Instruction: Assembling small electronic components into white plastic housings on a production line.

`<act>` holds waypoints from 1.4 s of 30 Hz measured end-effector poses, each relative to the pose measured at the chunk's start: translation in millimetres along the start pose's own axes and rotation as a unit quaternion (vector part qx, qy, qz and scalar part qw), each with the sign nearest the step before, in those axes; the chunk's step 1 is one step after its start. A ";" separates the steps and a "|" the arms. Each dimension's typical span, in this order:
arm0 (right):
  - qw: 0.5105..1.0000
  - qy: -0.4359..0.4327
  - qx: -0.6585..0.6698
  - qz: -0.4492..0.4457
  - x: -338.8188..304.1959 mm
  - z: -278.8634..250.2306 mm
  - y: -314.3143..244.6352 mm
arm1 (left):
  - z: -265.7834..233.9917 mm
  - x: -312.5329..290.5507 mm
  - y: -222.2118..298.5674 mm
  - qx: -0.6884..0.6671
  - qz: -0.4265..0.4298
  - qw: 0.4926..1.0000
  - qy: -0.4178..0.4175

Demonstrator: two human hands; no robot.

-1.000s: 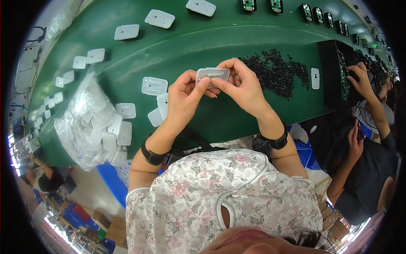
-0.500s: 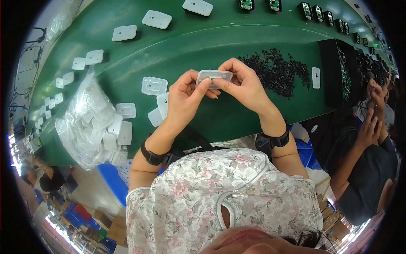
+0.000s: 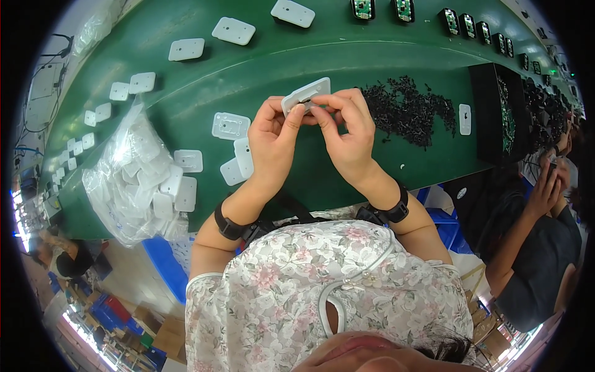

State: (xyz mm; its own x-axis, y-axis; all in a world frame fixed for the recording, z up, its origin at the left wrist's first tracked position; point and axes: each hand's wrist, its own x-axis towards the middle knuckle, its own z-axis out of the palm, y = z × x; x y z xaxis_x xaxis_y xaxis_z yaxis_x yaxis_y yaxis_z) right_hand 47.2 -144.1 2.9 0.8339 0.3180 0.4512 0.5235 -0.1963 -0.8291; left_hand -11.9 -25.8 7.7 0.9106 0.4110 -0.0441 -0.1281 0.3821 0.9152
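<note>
A white plastic cover [image 3: 316,88] is tilted up above the green table, its right end raised. My left hand [image 3: 274,133] grips its lower left end between thumb and fingers. My right hand [image 3: 349,131] is closed at the cover's near side, thumb and fingertips pinched against it. A small dark piece shows between the fingertips, too small to make out fully. Right of my hands lies a spread pile of small black parts [image 3: 409,111]. Left of them lie more white covers, one face up [image 3: 230,126] and two overlapping [image 3: 243,156].
A clear plastic bag [image 3: 133,180] full of white covers lies at the left. White housings [image 3: 233,31] stand in a row along the far side. Black cases with green circuit boards [image 3: 404,10] line the far right. A black box [image 3: 489,111] stands right, near another person's hands [image 3: 545,186].
The cover has turned from nearly level to steeply tilted, its right end up. My right hand has moved left and in toward my left hand.
</note>
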 end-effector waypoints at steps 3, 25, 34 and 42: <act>0.998 0.000 0.053 0.031 -0.2 1.7 -2.2 | 1.3 -0.8 -0.2 0.015 0.007 1.000 0.005; 0.916 -0.290 0.113 0.254 35.6 -42.4 -8.6 | -12.0 -2.4 18.9 0.102 -0.091 0.985 -0.103; 0.975 -0.193 -0.053 0.097 109.4 -36.7 37.7 | -40.3 56.0 31.0 0.287 -0.142 0.945 -0.068; 0.825 -0.250 -0.502 0.059 222.2 -22.8 92.5 | -32.1 92.4 4.8 0.627 0.083 0.764 -0.130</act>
State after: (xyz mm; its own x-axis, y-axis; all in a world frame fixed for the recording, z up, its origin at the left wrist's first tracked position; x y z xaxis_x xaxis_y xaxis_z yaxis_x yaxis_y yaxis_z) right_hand 284.9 -112.8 34.0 0.8443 0.5357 -0.0148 0.5344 -0.8436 -0.0517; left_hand 59.0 40.6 -4.8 0.9907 0.1277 0.0463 0.0787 -0.8175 0.5706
